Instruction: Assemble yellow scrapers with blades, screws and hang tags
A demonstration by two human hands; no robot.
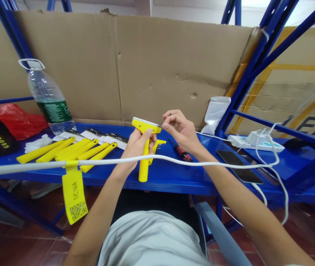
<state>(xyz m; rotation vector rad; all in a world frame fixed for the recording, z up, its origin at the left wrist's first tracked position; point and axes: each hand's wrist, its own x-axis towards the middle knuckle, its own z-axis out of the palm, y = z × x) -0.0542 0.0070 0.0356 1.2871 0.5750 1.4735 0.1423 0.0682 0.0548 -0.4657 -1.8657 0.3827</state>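
Observation:
My left hand [139,146] is closed around a yellow scraper [144,168], its handle pointing down toward me. A thin metal blade [146,122] runs along the top of the scraper's head. At the blade's right end, my right hand [181,129] has its thumb and index finger pinched close; whether they grip the blade's tip or something tiny is unclear. Behind the held handle lies another yellow scraper part [157,147], partly hidden. A red and black screwdriver [183,153] rests on the blue table just below my right hand.
Several yellow handles [71,149] lie on black-and-white cards to the left, near a large water bottle [50,99]. A white cable [190,161] with a yellow tag [74,195] crosses in front. A phone [239,166] and power strip [257,142] are on the right.

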